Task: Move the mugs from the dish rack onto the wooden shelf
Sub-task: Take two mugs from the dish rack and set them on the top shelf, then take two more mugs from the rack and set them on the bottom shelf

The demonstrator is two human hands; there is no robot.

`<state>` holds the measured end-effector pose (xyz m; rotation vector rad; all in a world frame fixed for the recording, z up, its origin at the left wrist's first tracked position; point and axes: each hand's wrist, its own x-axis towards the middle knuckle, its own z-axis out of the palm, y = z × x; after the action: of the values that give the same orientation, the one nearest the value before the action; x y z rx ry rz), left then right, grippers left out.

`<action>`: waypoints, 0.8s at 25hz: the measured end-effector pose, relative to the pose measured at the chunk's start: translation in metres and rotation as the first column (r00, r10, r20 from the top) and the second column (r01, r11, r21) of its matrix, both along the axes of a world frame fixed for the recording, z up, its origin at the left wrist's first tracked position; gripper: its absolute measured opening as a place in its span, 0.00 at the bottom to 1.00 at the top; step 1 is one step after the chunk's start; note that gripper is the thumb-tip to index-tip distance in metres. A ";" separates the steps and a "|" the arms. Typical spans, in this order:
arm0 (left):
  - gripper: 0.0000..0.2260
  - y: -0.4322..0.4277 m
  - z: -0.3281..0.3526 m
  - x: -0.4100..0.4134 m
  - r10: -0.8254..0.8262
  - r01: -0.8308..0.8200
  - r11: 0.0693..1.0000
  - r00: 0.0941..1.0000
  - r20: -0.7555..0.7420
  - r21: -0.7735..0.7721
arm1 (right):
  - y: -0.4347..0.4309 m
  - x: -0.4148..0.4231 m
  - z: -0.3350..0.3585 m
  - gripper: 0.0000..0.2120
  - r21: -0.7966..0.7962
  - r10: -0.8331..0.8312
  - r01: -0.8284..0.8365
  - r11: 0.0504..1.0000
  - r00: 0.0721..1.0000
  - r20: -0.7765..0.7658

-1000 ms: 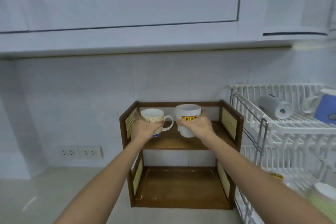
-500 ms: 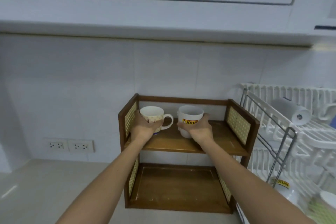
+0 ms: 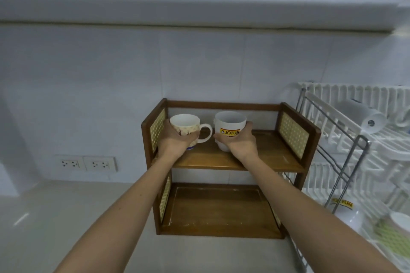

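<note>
1. The wooden shelf stands at the centre of the frame on the pale surface, against the tiled wall.
2. The left hand is wrapped around the patterned mug, which sits upright at the left end of the upper board, its handle pointing toward frame right.
3. The right hand is wrapped around the white JOTUN mug, upright just right of the first mug; the two mugs are near each other but apart.
4. The shelf's lower board holds nothing.
5. At the right edge of the frame the white dish rack holds a mug lying on its side on the upper tier and another JOTUN mug lower down.
6. Two wall sockets sit at frame left.
</note>
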<state>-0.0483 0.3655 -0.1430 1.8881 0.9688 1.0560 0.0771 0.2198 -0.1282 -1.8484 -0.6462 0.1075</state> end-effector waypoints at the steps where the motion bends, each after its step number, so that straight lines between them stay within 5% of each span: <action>1: 0.39 0.000 0.000 0.000 -0.006 0.006 1.000 1.000 -0.002 -0.003 | 0.000 0.000 0.000 0.41 0.005 0.004 -0.004 1.000 1.000 -0.002; 7: 0.39 -0.025 0.009 -0.007 0.003 -0.004 0.997 1.000 0.018 0.071 | -0.016 -0.008 0.017 0.41 -0.056 0.074 -0.074 0.996 0.997 -0.011; 10: 0.36 -0.064 0.033 -0.011 0.013 -0.042 0.964 0.994 0.109 0.263 | -0.053 -0.016 0.057 0.37 -0.084 0.087 -0.071 0.994 0.974 0.207; 14: 0.20 -0.154 0.082 -0.003 -0.230 0.092 0.826 0.956 0.183 0.556 | -0.144 -0.018 0.124 0.22 0.024 -0.054 0.050 0.998 0.790 0.611; 17: 0.11 -0.223 0.116 0.017 -0.489 0.314 0.666 0.869 0.079 0.677 | -0.212 0.006 0.161 0.11 0.078 -0.167 0.155 0.985 0.731 0.661; 20: 0.10 -0.272 0.147 0.053 -0.537 0.445 0.503 0.832 -0.135 0.741 | -0.270 0.059 0.181 0.08 -0.039 -0.186 0.286 0.957 0.716 0.672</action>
<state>0.0046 0.0933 0.0036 2.5032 -0.2062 1.2762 0.1359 -0.0501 0.0533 -2.0895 -0.8904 -0.7378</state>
